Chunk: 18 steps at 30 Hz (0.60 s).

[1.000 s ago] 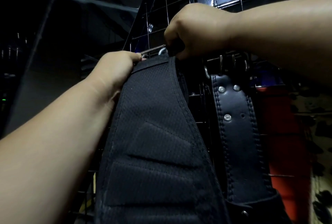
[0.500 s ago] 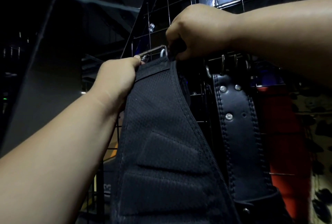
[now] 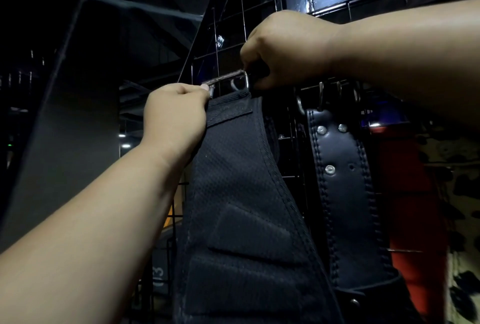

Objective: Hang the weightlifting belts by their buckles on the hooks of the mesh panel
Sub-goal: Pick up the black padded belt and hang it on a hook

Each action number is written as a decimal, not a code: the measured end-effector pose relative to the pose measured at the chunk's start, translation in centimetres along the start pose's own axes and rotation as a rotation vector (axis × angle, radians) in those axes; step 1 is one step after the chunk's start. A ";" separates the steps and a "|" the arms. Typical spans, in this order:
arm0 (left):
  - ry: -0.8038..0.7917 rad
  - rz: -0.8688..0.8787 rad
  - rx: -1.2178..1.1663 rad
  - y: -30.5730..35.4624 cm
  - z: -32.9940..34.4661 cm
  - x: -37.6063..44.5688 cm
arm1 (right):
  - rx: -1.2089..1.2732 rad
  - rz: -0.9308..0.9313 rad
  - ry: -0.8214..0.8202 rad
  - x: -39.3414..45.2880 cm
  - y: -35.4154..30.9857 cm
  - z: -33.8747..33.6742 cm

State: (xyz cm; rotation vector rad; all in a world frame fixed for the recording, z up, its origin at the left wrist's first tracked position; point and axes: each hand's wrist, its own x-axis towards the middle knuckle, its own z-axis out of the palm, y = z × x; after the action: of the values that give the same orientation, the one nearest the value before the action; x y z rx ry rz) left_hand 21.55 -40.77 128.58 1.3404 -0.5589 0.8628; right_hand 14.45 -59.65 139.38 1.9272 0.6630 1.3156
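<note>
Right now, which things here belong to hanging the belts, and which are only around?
Belong to the job:
fabric belt
its metal buckle
left hand
right hand
mesh panel
leather belt, already hung

Only around:
red object
spotted surface

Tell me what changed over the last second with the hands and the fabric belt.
The left hand slid down off the belt's top corner and now pinches the left end of the metal buckle, which has come clear above the fabric belt. Nothing was let go. The right hand keeps its grip at the buckle's right end. The leather belt hangs on the mesh panel as before.
</note>
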 end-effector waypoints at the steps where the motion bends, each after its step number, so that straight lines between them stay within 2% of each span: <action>1: 0.000 -0.013 -0.010 0.0 0.0 0.0 | 0.002 -0.004 0.001 0.0 0.0 0.0; 5: 0.021 -0.033 -0.029 0.2 -0.2 0.7 | -0.014 -0.006 0.004 -0.1 0.1 0.0; 13: 0.114 0.078 0.148 0.1 0.1 1.4 | -0.018 -0.045 -0.003 -0.1 -0.1 -0.2; 18: 0.113 0.086 0.201 -0.1 0.5 1.7 | -0.043 -0.082 -0.027 0.0 -0.1 -0.2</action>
State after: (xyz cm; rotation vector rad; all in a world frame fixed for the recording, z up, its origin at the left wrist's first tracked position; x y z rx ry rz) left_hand 22.71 -40.84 129.94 1.4471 -0.4535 1.0812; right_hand 14.30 -59.53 139.30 1.8602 0.6873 1.2412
